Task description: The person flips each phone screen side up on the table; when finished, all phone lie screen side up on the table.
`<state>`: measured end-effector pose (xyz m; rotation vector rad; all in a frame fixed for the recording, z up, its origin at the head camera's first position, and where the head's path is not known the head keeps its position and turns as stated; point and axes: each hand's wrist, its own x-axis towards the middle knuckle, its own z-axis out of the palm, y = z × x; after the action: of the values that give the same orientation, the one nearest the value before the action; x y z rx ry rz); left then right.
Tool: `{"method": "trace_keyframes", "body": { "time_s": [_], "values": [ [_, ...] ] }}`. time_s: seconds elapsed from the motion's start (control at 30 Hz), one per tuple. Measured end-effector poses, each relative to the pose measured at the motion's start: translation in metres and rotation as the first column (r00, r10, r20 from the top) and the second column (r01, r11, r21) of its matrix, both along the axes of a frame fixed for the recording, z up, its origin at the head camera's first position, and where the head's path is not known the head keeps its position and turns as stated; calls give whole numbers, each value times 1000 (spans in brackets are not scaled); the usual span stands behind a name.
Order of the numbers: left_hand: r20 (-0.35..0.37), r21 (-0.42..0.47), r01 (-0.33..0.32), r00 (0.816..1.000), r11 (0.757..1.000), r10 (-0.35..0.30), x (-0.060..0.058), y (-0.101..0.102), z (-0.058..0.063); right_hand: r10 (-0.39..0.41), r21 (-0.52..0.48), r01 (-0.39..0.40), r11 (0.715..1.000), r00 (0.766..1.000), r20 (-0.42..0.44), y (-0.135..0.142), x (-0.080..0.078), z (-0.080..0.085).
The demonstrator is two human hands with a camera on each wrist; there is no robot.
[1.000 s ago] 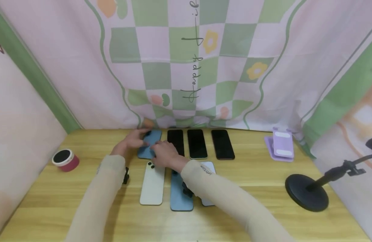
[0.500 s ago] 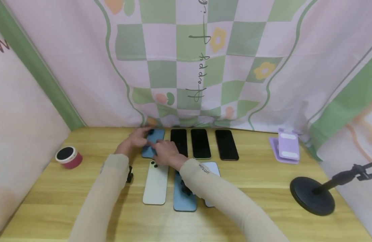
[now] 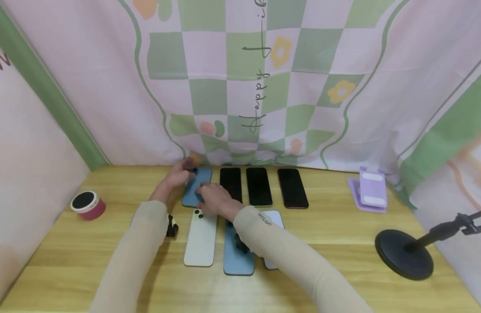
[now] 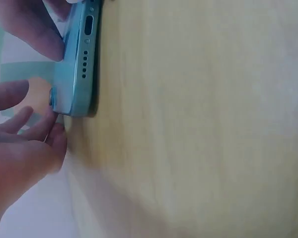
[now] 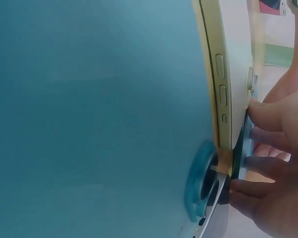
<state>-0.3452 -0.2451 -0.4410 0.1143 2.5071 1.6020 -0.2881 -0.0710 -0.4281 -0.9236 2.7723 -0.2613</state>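
A blue phone (image 3: 203,178) lies back up, camera end away, at the left of the far row. My left hand (image 3: 177,177) touches its left side; in the left wrist view those fingers sit at the phone's corner and the thumb is lifted. Across its lower right part rest the loosely bent fingers of my right hand (image 3: 216,198). Nearer to me lie a cream phone (image 3: 200,243) and a second blue phone (image 3: 239,263), back up, both under or beside my right arm. A pale phone (image 3: 275,217) is partly covered by the right sleeve.
Three dark-screened phones, left (image 3: 230,180), middle (image 3: 258,187) and right (image 3: 293,188), continue the far row. At right are a purple folding stand (image 3: 372,189) and a black round-based stand (image 3: 404,254). A pink-and-white jar (image 3: 88,205) stands left. A curtain (image 3: 205,95) backs the table.
My left fingers have lifted and drawn back from the right fingertips toward the phone's far left corner. The right hand stays nearly in place. The head view has shifted slightly.
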Motion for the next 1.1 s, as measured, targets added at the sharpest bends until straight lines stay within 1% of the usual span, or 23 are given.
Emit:
{"method": "trace_keyframes", "body": {
  "time_s": [0.17, 0.23, 0.4, 0.47, 0.57, 0.67, 0.73, 0.83, 0.9, 1.0, 1.1],
  "values": [
    [30, 61, -27, 999, 998, 25, 1, 1, 2, -3, -12, 3, 1000, 1000, 11, 2, 0, -1],
    [25, 60, -30, 999, 998, 28, 2, 1, 1, 10, -12, -10, 1000, 1000, 11, 3, 1, -1],
    [-60, -38, -4, 998, 999, 2, 3, -5, -2, 34, -24, -34, 999, 999, 15, 6, 5, -2],
    [-78, -60, -4, 997, 998, -1, 5, -8, -2, 34, -28, -34, 999, 999, 12, 7, 6, -2],
    [-56, -63, -39, 998, 997, 35, 6, -9, -2, 34, -25, -34, 999, 999, 16, 8, 6, -1],
    [-26, -113, -81, 997, 990, 79, 5, -9, -1, 25, -11, -25, 1000, 999, 20, 8, 6, 0],
    [-29, -152, -101, 995, 983, 98, 5, -9, -1, 27, -1, -27, 1000, 999, 22, 8, 6, 0],
    [-38, -186, -110, 994, 976, 104, 5, -9, 1, 36, 5, -36, 999, 999, 25, 9, 5, 1],
    [-44, -202, -113, 993, 973, 107, 5, -8, 3, 38, -14, -37, 999, 999, 39, 10, 4, 3],
    [-46, -231, -118, 993, 966, 110, 5, -6, 9, 18, -79, -13, 997, 998, 65, 14, 1, 9],
    [-71, -300, -131, 991, 945, 115, 5, -4, 18, -15, -180, 32, 983, 995, 97, 19, -2, 16]
  ]
}}
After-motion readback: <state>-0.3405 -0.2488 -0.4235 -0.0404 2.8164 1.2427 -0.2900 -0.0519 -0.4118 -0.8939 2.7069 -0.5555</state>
